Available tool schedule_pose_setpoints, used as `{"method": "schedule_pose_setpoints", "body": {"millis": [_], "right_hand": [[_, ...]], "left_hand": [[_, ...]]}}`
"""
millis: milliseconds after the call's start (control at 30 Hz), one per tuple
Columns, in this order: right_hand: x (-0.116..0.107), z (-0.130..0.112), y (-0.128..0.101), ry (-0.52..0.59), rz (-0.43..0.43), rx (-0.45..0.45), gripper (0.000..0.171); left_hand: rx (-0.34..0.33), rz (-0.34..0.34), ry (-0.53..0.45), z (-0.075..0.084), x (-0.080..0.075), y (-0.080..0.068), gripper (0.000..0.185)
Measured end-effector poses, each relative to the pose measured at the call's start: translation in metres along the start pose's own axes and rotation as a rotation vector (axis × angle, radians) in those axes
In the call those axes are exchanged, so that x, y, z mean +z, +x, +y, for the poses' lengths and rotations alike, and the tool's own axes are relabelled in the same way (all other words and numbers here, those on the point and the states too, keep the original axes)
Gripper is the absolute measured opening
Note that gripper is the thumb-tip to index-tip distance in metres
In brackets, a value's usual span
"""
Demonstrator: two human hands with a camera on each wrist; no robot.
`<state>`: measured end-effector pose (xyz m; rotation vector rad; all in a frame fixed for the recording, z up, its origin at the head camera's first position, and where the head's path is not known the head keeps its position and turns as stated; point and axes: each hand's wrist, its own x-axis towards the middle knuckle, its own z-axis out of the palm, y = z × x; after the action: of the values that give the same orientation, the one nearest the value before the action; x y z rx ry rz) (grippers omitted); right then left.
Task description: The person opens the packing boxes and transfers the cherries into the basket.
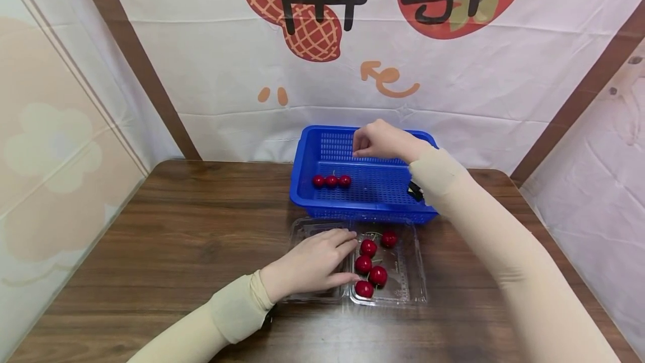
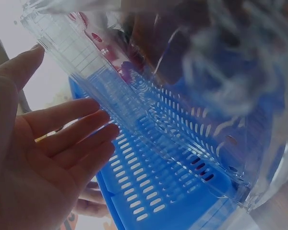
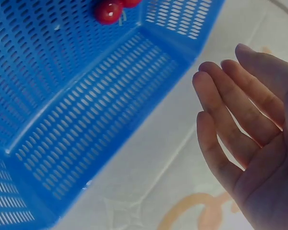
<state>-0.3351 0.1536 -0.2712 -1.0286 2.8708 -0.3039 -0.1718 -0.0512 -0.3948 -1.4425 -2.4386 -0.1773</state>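
Note:
My left hand (image 1: 308, 262) lies over a clear plastic clamshell box (image 1: 418, 289), its fingers relaxed at the ridge between the two halves. Several red cherries (image 1: 378, 277) sit in the box's right half, close to those fingertips. In the left wrist view, nothing is in the palm and the fingers reach the plastic edge. Above the blue basket (image 1: 375, 184) hovers my right hand (image 1: 385, 142), loosely curled; the right wrist view shows its fingers (image 3: 230, 120) holding nothing. Three cherries (image 1: 331, 181) rest in a row on the basket floor, left of that hand.
The basket stands at the back of the wooden table (image 1: 201, 240), directly behind the clamshell. Behind the table hangs a printed cloth (image 1: 216, 71). A side cloth (image 1: 65, 172) borders the left.

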Motion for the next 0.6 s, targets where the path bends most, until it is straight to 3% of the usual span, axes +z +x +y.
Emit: {"method": "schedule_pose_setpoints", "body": {"millis": [600], "right_hand": [[0.0, -0.026, -0.057, -0.044, 0.076, -0.158, 0.008]], "left_hand": [[0.006, 0.011, 0.001, -0.001, 0.0, 0.001, 0.063]]}}
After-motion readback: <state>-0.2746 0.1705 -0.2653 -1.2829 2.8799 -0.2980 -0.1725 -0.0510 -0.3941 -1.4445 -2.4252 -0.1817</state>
